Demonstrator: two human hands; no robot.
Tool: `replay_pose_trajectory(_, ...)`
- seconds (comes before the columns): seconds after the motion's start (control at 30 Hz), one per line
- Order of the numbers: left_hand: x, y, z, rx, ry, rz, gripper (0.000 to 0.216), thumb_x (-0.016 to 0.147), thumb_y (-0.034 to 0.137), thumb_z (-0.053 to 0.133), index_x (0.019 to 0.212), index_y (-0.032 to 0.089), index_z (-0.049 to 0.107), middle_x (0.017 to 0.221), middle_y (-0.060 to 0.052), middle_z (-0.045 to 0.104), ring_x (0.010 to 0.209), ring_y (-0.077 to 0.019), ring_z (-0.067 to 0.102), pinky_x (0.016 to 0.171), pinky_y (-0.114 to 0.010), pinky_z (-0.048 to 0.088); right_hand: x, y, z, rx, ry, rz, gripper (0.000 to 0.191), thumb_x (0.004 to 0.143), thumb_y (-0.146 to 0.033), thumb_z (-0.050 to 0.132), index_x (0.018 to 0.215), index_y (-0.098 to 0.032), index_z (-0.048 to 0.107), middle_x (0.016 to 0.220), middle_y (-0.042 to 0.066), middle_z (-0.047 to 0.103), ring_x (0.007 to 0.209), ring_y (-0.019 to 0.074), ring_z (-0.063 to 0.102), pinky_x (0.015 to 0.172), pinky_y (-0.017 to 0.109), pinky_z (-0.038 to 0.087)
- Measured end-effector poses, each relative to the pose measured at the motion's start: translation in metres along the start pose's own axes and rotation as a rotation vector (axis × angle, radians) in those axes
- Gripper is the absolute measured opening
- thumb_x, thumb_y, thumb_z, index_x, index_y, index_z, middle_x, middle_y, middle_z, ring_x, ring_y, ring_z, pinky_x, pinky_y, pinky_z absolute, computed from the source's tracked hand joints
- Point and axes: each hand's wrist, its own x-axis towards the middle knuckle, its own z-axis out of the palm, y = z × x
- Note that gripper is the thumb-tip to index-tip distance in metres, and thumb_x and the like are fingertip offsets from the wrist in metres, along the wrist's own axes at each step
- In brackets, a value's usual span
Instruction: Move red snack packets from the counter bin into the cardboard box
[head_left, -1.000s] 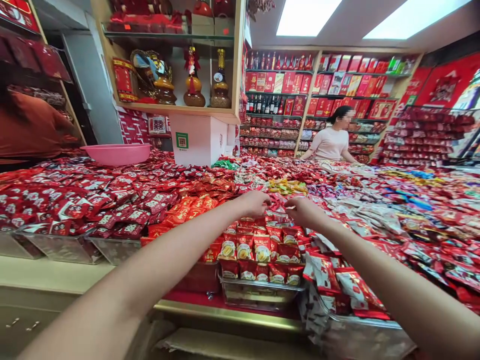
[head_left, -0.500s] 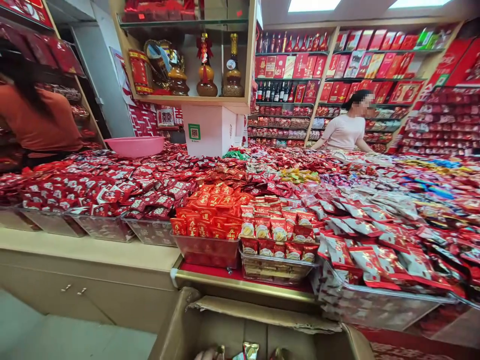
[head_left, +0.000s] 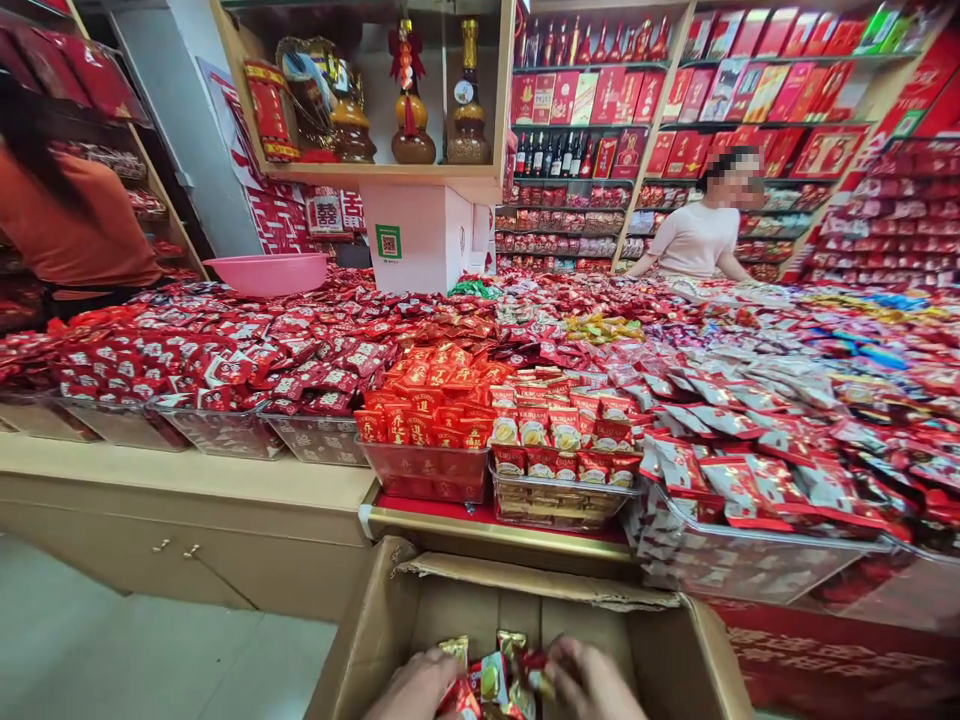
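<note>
At the bottom edge of the head view my left hand point(head_left: 416, 690) and my right hand point(head_left: 589, 685) are down inside an open cardboard box point(head_left: 660, 640). Both are closed around a bunch of small red and gold snack packets point(head_left: 495, 675) held between them. Straight ahead on the counter stands a clear tray point(head_left: 559, 500) of matching red packets with a yellow picture. To its left is a second clear tray point(head_left: 427, 470) of orange-red packets.
The counter point(head_left: 187, 480) is piled with red wrapped sweets in clear bins. A pink basin point(head_left: 270, 272) sits at the back left. One person in an orange top point(head_left: 67, 220) stands left, another in a pale shirt point(head_left: 701, 240) behind the counter. Shelves of red boxes line the back.
My hands left the packet tray on the counter and dropped into the cardboard box below. The camera tilted down, and the hands now hold a bunch of packets.
</note>
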Motion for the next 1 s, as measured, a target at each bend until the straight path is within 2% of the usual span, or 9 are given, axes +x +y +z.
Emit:
replay_pose_trajectory(0.07,-0.005,0.024,-0.009,-0.221,0.070,0.017,0.045,0.073,0.032,0.051,0.117,0.023,0.048,0.120,-0.006,0.053,0.109,-0.0199,0.047,0.092,-0.030,0.036,-0.005,-0.027,-0.020,0.105,0.022,-0.061,0.028,0.072,-0.044,0.050,0.062,-0.018,0.051,0.057,-0.001,0.049,0.057,0.0133,0.044,0.054,0.026,0.035)
replay_pose_trajectory(0.13,-0.007,0.053,-0.018,-0.526,0.017,0.087,0.050,0.075,0.034,0.051,0.122,0.020,0.041,0.125,-0.008,0.050,0.110,-0.0184,0.048,0.089,-0.029,0.040,-0.010,-0.057,-0.039,0.271,0.007,-0.031,0.032,0.073,-0.048,0.050,0.067,-0.017,0.049,0.055,-0.003,0.043,0.051,0.0095,0.037,0.048,0.023,0.031)
replay_pose_trajectory(0.27,0.002,0.101,-0.033,-0.815,0.020,0.187,0.041,0.077,0.038,0.050,0.112,0.017,0.048,0.095,-0.008,0.065,0.081,-0.0155,0.062,0.062,-0.022,0.045,-0.013,-0.096,-0.055,0.424,-0.019,-0.034,0.029,0.072,-0.044,0.056,0.069,-0.016,0.051,0.055,-0.004,0.043,0.050,0.0075,0.036,0.048,0.020,0.031)
replay_pose_trajectory(0.5,0.016,0.119,-0.038,-0.948,0.197,0.122,0.025,0.071,0.035,0.059,0.082,0.012,0.057,0.068,-0.004,0.068,0.056,-0.0122,0.062,0.046,-0.017,0.037,-0.014,-0.106,-0.050,0.570,0.013,-0.038,0.024,0.072,-0.039,0.059,0.072,-0.016,0.053,0.063,-0.003,0.048,0.053,0.0067,0.041,0.051,0.020,0.035)
replay_pose_trajectory(0.67,0.015,0.116,-0.031,-1.029,0.269,0.131,0.025,0.072,0.033,0.059,0.087,0.014,0.057,0.070,-0.003,0.067,0.057,-0.0113,0.061,0.048,-0.018,0.039,-0.013,-0.097,-0.045,0.364,0.126,-0.171,0.022,0.076,-0.035,0.056,0.066,-0.016,0.053,0.057,-0.001,0.050,0.054,0.0096,0.046,0.052,0.022,0.039)
replay_pose_trajectory(0.77,0.013,0.121,-0.029,-1.217,0.245,0.144,0.028,0.071,0.030,0.061,0.095,0.016,0.055,0.093,-0.006,0.065,0.071,-0.0106,0.060,0.061,-0.021,0.045,-0.015,-0.093,-0.042,0.055,0.284,-0.506,0.007,0.078,-0.021,0.053,0.074,-0.018,0.057,0.070,0.004,0.057,0.065,0.0134,0.052,0.058,0.025,0.044)
replay_pose_trajectory(0.87,0.010,0.128,-0.032,-1.390,0.198,0.176,0.038,0.070,0.024,0.063,0.105,0.020,0.049,0.115,-0.007,0.054,0.084,-0.0111,0.057,0.075,-0.026,0.045,-0.021,-0.098,-0.042,-0.303,0.358,-0.826,0.023,0.076,-0.008,0.051,0.093,-0.021,0.059,0.083,0.007,0.058,0.075,0.0157,0.053,0.062,0.029,0.045)
replay_pose_trajectory(0.93,0.011,0.131,-0.035,-1.389,0.207,0.212,0.045,0.069,0.019,0.064,0.109,0.021,0.044,0.111,-0.007,0.056,0.084,-0.0113,0.057,0.077,-0.026,0.044,-0.024,-0.103,-0.045,-0.396,0.292,-0.856,0.028,0.076,-0.006,0.049,0.098,-0.022,0.058,0.087,0.008,0.057,0.077,0.0162,0.052,0.063,0.029,0.045)
replay_pose_trajectory(1.0,0.012,0.133,-0.038,-1.325,0.249,0.253,0.048,0.069,0.016,0.064,0.111,0.020,0.041,0.102,-0.006,0.059,0.082,-0.0115,0.057,0.076,-0.026,0.044,-0.025,-0.107,-0.048,-0.316,0.255,-0.791,0.024,0.077,-0.008,0.049,0.096,-0.021,0.057,0.089,0.008,0.056,0.080,0.0165,0.053,0.065,0.029,0.046)
